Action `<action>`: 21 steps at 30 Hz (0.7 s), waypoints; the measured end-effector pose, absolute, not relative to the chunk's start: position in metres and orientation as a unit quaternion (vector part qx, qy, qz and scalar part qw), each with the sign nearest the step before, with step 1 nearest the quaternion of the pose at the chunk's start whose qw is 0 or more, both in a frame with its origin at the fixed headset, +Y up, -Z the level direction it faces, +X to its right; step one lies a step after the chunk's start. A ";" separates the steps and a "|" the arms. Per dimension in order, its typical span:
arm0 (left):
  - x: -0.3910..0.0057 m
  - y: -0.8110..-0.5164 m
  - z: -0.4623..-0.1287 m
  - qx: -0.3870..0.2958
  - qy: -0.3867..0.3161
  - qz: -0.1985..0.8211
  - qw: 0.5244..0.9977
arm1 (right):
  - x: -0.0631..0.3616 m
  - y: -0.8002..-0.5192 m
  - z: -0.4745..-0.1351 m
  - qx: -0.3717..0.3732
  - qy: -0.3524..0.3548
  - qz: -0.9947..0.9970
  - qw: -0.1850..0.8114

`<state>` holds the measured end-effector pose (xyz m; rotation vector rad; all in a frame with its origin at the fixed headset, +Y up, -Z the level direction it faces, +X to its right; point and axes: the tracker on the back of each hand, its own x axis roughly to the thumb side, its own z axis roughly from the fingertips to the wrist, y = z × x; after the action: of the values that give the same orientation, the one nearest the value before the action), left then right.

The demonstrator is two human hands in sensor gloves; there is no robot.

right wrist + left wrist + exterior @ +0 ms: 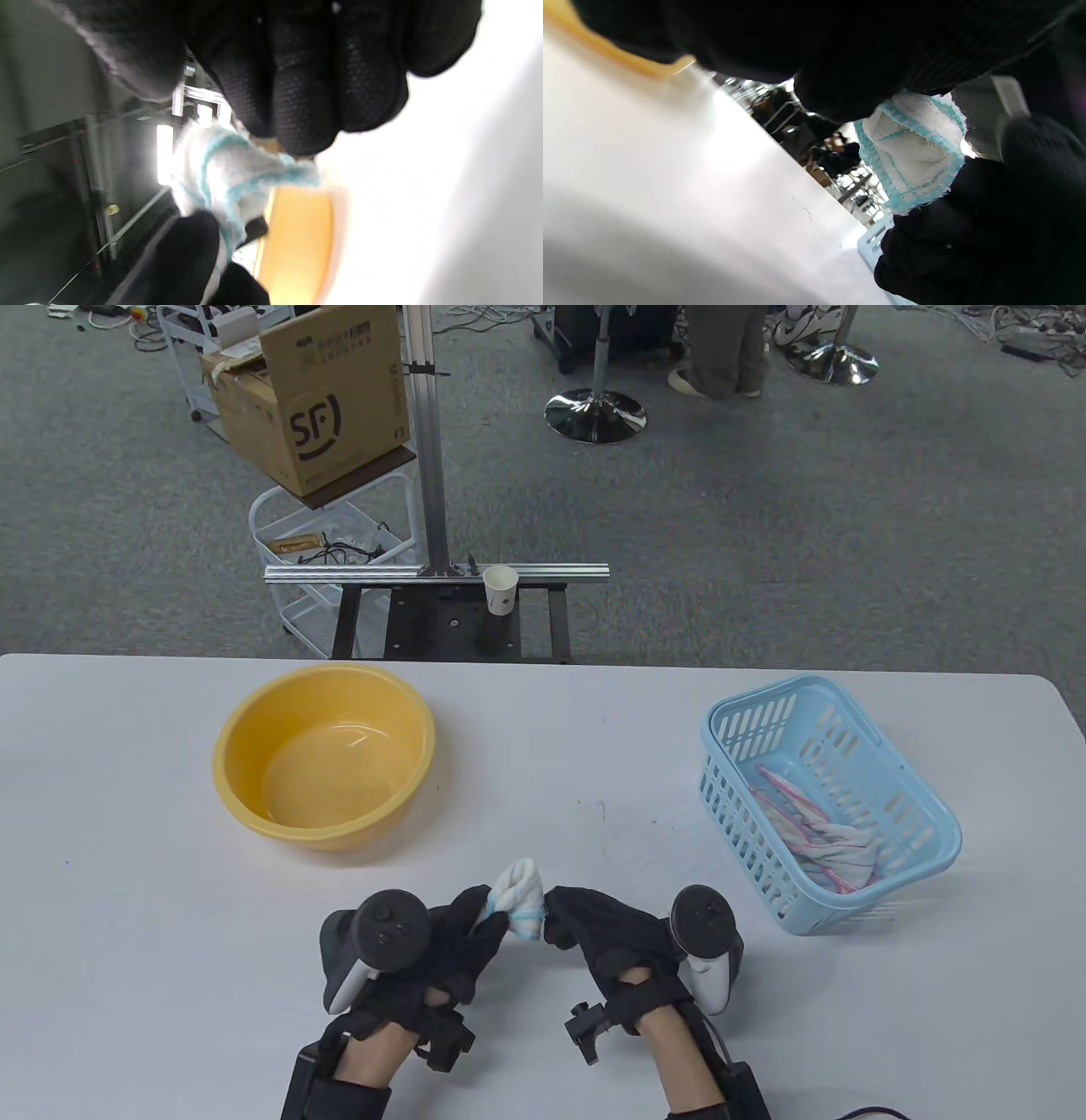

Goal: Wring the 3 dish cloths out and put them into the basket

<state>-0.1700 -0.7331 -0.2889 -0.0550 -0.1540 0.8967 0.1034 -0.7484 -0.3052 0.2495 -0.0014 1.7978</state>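
A white dish cloth with a blue hem (520,897) is bunched and twisted between my two hands, near the table's front edge. My left hand (465,929) grips its left end and my right hand (584,925) grips its right end, both with fingers curled round it. The left wrist view shows the cloth (913,154) close up, squeezed between the gloves; the right wrist view shows the cloth (220,169) under my curled fingers (305,80). The light blue basket (920,796) stands at the right with pink-striped white cloth (819,836) lying inside.
A yellow basin (246,734) sits at the left of the white table (577,746), also seen in the right wrist view as the basin (297,237). Beyond the table's far edge stand a metal frame with a paper cup (501,589) and a cardboard box (314,398).
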 end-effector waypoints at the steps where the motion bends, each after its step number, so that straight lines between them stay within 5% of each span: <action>1: -0.177 -0.739 -0.292 -0.047 -0.053 0.481 0.874 | 0.100 -0.743 -0.303 0.140 -0.032 0.802 0.580; 7: -0.196 -0.768 -0.298 -0.153 0.005 0.715 0.683 | 0.069 -0.726 -0.283 0.286 -0.153 0.889 0.322; 12: -0.190 -0.781 -0.297 -0.238 -0.007 0.803 0.546 | 0.045 -0.722 -0.271 0.352 -0.191 0.905 0.145; 18: -0.150 -0.779 -0.293 -0.427 -0.144 0.743 0.495 | 0.046 -0.717 -0.266 0.364 -0.266 0.889 0.078; 21: -0.137 -0.778 -0.290 -0.449 -0.171 0.719 0.503 | 0.051 -0.712 -0.262 0.374 -0.312 0.868 0.094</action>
<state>-0.1367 -0.7778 -0.2896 -1.0846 -0.4127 1.7358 0.0508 -0.7117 -0.2617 1.1097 -0.9253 2.5764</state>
